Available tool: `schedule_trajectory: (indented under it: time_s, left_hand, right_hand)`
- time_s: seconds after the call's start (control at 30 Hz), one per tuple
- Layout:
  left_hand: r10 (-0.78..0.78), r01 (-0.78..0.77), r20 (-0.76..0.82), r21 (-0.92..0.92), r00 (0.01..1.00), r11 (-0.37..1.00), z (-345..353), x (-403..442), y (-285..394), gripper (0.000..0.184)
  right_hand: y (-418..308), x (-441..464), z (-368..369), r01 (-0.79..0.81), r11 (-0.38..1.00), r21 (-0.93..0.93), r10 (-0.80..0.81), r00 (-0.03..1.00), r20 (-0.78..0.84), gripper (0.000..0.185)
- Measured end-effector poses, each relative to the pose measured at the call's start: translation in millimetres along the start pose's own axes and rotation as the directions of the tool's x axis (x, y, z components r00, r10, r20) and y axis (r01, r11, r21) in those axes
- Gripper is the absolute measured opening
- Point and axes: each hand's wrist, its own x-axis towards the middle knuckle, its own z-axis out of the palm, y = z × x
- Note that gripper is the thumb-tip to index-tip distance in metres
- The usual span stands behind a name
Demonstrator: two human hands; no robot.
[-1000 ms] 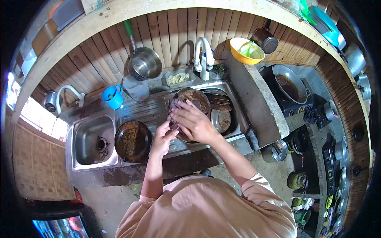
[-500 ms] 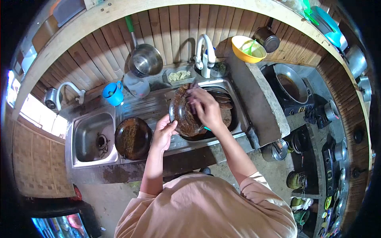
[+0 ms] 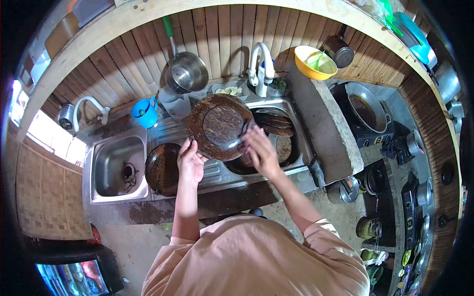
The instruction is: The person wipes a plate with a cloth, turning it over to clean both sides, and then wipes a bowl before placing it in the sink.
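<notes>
My left hand [image 3: 190, 160] grips the lower left rim of a round brown plate [image 3: 220, 126], held up over the drainboard with its ringed underside facing me. At the plate's right edge, my right hand [image 3: 260, 150] presses a dark purple cloth or scrubber [image 3: 243, 138], partly hidden by the blurred fingers. Behind them, the right sink basin [image 3: 299, 148] holds more dark plates [image 3: 272, 122]. A second brown plate [image 3: 162, 169] lies on the drainboard [image 3: 212, 172], left of my left hand.
Left of the drainboard is another sink basin [image 3: 118, 167]. A blue mug [image 3: 144, 113], a hanging saucepan [image 3: 187, 72] and a white faucet [image 3: 260, 71] are at the back. To the right stand a concrete divider [image 3: 328, 123], a yellow bowl [image 3: 316, 63] and a wok [image 3: 367, 107].
The held plate has been lifted and tilted, so that its whole round underside shows. My right hand has moved from the plate's upper part to its right edge, and my left hand slightly leftward.
</notes>
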Motion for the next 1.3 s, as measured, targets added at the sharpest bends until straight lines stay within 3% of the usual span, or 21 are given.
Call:
schedule_trajectory:
  time_s: [0.1, 0.23, 0.37, 0.43, 0.5, 0.6, 0.7, 0.73, 0.83, 0.87, 0.97, 1.1, 1.2, 1.3]
  left_hand:
    - [-0.043, 0.042, 0.024, 0.042, 0.999, 0.998, 6, -4, 4, 0.039]
    - [-0.056, 0.046, 0.067, 0.139, 0.996, 0.989, 11, -8, 2, 0.033]
    - [-0.071, 0.024, 0.132, 0.33, 0.989, 0.944, 20, -12, 9, 0.026]
    - [-0.107, 0.028, 0.133, 0.492, 0.985, 0.87, 11, -11, 8, 0.02]
    - [-0.102, -0.004, 0.181, 0.508, 0.978, 0.861, 12, -14, 11, 0.018]
    - [-0.022, -0.124, 0.205, 0.669, 0.978, 0.733, 7, -20, 28, 0.021]
    - [0.156, -0.183, 0.125, 0.877, 0.98, 0.445, 3, -36, 48, 0.028]
    - [0.166, -0.134, 0.073, 0.909, 0.983, 0.394, 20, -48, 62, 0.023]
    - [0.382, -0.347, 0.276, 0.929, 0.882, 0.129, 36, -71, 85, 0.022]
    - [0.423, -0.337, 0.276, 0.939, 0.863, 0.074, 36, -79, 88, 0.019]
    - [0.385, -0.27, 0.286, 0.958, 0.877, -0.097, 25, -105, 102, 0.021]
    - [0.411, -0.326, 0.379, 0.925, 0.829, -0.194, 4, -130, 100, 0.021]
    - [0.429, -0.271, 0.329, 0.943, 0.841, -0.192, -5, -144, 94, 0.025]
    - [0.421, -0.247, 0.324, 0.942, 0.847, -0.229, -21, -152, 88, 0.03]
  right_hand:
    - [9, 25, -13, -0.176, 0.981, 0.083, 0.184, 0.979, -0.092, 0.038]
    - [2, 59, -26, -0.167, 0.983, 0.077, 0.172, 0.983, -0.058, 0.033]
    - [-21, 82, -27, 0.125, 0.992, -0.026, -0.12, 0.984, 0.133, 0.037]
    - [-34, 88, -21, 0.206, 0.978, 0.02, -0.206, 0.961, 0.184, 0.038]
    - [-41, 95, -19, 0.197, 0.98, 0.028, -0.199, 0.963, 0.183, 0.039]
    - [-35, 104, -21, 0.117, 0.991, 0.064, -0.126, 0.98, 0.154, 0.037]
    - [-38, 106, -13, -0.102, 0.984, 0.145, 0.096, 0.994, 0.052, 0.034]
    - [-40, 105, -8, -0.077, 0.985, 0.151, 0.075, 0.997, 0.016, 0.032]
    - [-55, 97, 16, -0.089, 0.967, 0.239, 0.091, 0.996, -0.001, 0.032]
    - [-60, 93, 24, -0.09, 0.957, 0.277, 0.092, 0.996, 0.007, 0.033]
    - [-71, 80, 45, -0.105, 0.931, 0.35, 0.087, 0.994, 0.066, 0.033]
    - [-77, 56, 73, -0.168, 0.889, 0.426, 0.105, 0.98, 0.167, 0.033]
    - [-81, 43, 86, -0.222, 0.844, 0.488, 0.119, 0.965, 0.232, 0.032]
    - [-77, 30, 99, -0.199, 0.881, 0.429, 0.083, 0.958, 0.274, 0.031]
